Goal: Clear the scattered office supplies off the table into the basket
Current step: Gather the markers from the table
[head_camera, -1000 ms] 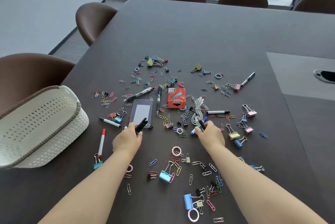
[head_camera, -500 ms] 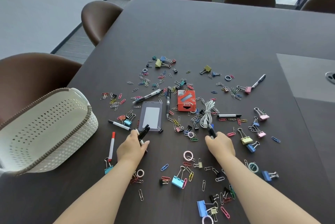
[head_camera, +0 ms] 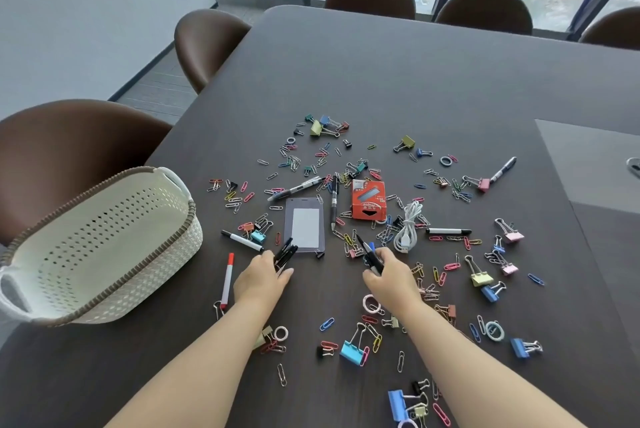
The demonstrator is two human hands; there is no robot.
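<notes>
Head view: left hand (head_camera: 261, 277) has its fingers curled round a bundle of black pens (head_camera: 286, 252), just beside the near edge of a grey card holder (head_camera: 304, 226). Right hand (head_camera: 389, 277) grips two markers (head_camera: 370, 254), one black, one blue-tipped, near a coiled white cable (head_camera: 408, 226). Paper clips and binder clips lie scattered across the dark table (head_camera: 415, 81) around a red box (head_camera: 369, 200). A white perforated basket (head_camera: 166, 254) sits tilted at the table's left edge, well apart from both hands.
</notes>
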